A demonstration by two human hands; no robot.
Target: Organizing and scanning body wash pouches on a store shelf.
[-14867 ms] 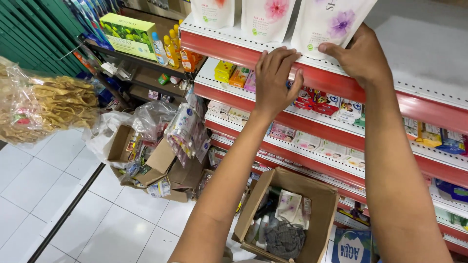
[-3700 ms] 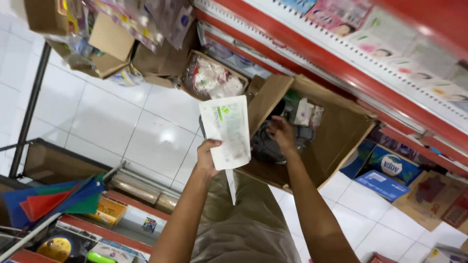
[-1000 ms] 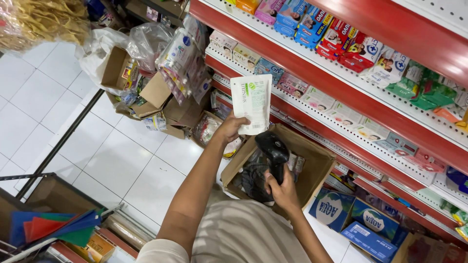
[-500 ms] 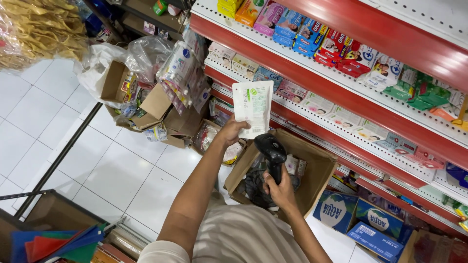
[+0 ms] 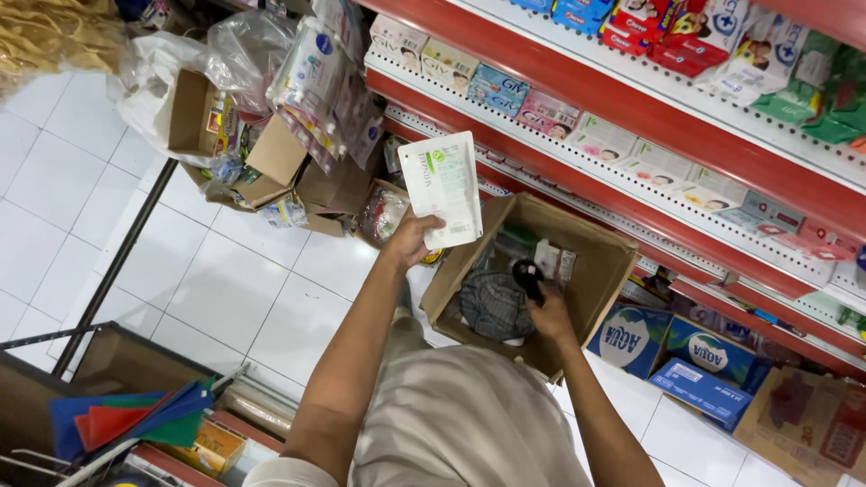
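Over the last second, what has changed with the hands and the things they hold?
Little has changed. The left hand still holds the white pouch upright before the shelves. The right hand keeps its grip on the black handheld device, now a bit deeper over the open cardboard box. The view shifted slightly.

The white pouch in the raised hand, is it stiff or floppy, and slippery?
The white pouch is probably soft: the left hand pinches only its lower corner, yet it stands flat, so likely light. Its smooth, plastic-looking surface may be slippery.
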